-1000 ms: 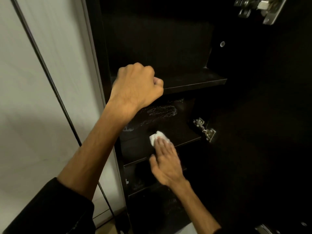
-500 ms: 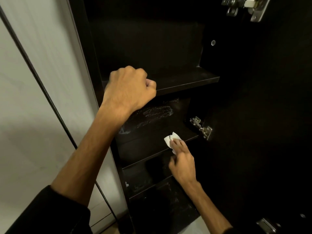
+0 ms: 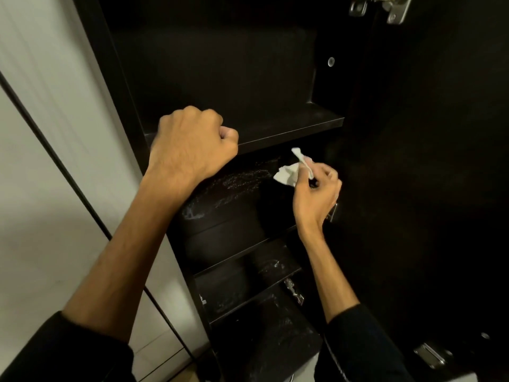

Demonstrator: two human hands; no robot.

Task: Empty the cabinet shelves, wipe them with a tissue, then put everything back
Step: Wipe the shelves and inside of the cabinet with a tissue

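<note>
Two hands: left hand (image 3: 192,144) curled into a fist, holding nothing visible, knuckles resting at front edge of upper shelf (image 3: 289,125); right hand (image 3: 316,191) raised below that shelf's level, fingers pinching one crumpled white tissue (image 3: 287,175). Black cabinet (image 3: 220,64) open, four shelves counted, stepping downward. Pale smeared streaks across second shelf (image 3: 234,188); fainter marks on lower ones. Tissue held in air above second shelf, just beside right wall, long axis roughly upright, one loose corner pointing up. Metal hinges (image 3: 396,8) at top right.
</note>
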